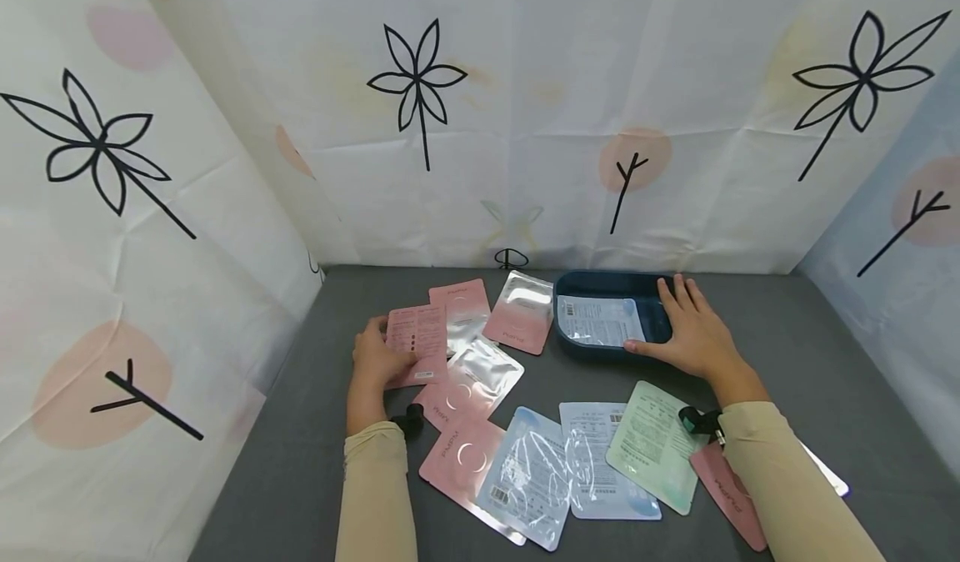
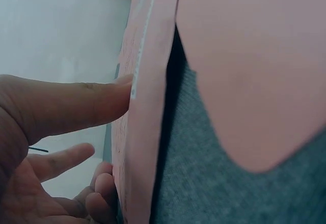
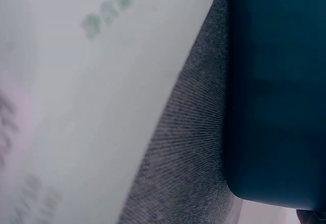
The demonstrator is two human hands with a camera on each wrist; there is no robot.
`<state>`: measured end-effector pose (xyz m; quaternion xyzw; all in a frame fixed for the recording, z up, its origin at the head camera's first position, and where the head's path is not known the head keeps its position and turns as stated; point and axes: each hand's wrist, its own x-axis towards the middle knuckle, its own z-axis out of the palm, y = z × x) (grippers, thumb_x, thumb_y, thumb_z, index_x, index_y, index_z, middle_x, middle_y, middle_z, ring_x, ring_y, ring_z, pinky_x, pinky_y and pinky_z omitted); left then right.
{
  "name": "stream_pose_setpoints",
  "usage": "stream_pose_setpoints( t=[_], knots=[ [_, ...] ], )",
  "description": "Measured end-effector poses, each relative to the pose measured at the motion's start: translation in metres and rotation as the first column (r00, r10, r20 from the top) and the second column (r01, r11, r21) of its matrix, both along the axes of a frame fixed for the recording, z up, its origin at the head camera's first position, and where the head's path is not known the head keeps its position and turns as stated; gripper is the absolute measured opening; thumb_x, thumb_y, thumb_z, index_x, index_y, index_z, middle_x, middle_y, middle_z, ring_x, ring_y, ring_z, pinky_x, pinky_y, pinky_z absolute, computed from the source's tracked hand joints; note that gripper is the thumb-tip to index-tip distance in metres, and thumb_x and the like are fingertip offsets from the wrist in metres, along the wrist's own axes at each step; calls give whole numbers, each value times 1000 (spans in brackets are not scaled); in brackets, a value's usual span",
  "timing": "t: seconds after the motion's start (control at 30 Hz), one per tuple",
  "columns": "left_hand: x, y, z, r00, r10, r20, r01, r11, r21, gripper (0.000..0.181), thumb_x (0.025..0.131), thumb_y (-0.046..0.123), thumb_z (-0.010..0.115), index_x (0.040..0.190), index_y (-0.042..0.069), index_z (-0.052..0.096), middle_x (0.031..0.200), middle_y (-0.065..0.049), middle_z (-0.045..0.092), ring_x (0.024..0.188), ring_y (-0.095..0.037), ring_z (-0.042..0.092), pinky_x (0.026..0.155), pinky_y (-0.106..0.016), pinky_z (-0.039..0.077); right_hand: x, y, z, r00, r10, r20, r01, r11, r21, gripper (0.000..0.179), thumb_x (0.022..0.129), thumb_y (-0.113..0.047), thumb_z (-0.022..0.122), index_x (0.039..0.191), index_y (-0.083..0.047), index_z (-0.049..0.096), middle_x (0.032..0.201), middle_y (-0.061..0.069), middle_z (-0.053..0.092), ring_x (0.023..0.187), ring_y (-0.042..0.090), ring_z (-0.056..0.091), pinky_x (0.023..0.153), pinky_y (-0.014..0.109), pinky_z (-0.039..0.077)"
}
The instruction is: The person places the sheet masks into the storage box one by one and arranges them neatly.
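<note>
My left hand [image 1: 377, 357] pinches a flat pink face mask sachet [image 1: 422, 338] by its left side, thumb on the printed face and other fingers at the edge. In the left wrist view the thumb presses on the sachet [image 2: 145, 107], which stands slightly off the grey cloth. At the back right, my right hand [image 1: 693, 333] lies spread across the right end of a dark blue tray [image 1: 600, 352], thumb at the front rim and straight fingers over the far rim. One pale blue sachet [image 1: 600, 321] lies inside the tray, toward its left.
Several pink and silver sachets [image 1: 519, 312] lie between the left hand and the tray. Nearer the front are pale blue sachets [image 1: 528, 479], a green sachet [image 1: 654, 445] and another pink one [image 1: 727, 495] partly under the right forearm. A patterned cloth wall [image 1: 510, 170] stands behind the table.
</note>
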<state>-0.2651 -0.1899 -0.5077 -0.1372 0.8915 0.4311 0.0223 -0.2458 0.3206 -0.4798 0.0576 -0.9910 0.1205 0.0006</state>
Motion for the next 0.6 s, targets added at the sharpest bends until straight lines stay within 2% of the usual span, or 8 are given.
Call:
stream_pose_setpoints(
  t=[0.13, 0.33, 0.6],
  knots=[
    [0, -2, -1, 1000, -5, 13, 4, 1000, 22, 94, 84, 13, 85, 162, 8, 32, 147, -27, 45, 136, -45, 37, 111, -67, 41, 0, -1, 1, 1000, 1, 3, -1, 1000, -7, 135, 81, -82, 68, 170, -3, 4, 176, 28, 1, 163, 50, 2, 125, 74, 13],
    [1, -3, -2, 999, -40, 23, 40, 999, -3, 78, 86, 14, 82, 154, 9, 45, 151, -26, 40, 135, -44, 32, 109, -67, 42, -1, -2, -2, 1000, 0, 5, 0, 1000, -6, 135, 81, -83, 68, 170, -3, 4, 176, 28, 0, 163, 50, 1, 125, 74, 14],
    [2, -3, -1, 999, -34, -11, 34, 998, 48, 74, 85, 12, 85, 149, 5, 48, 147, -27, 39, 129, -43, 44, 114, -64, 44, -3, -1, -4, 1000, -4, -5, 4, 1000, -1, 135, 81, -83, 67, 171, -4, 4, 177, 26, -3, 163, 50, 3, 124, 75, 15]
  ],
)
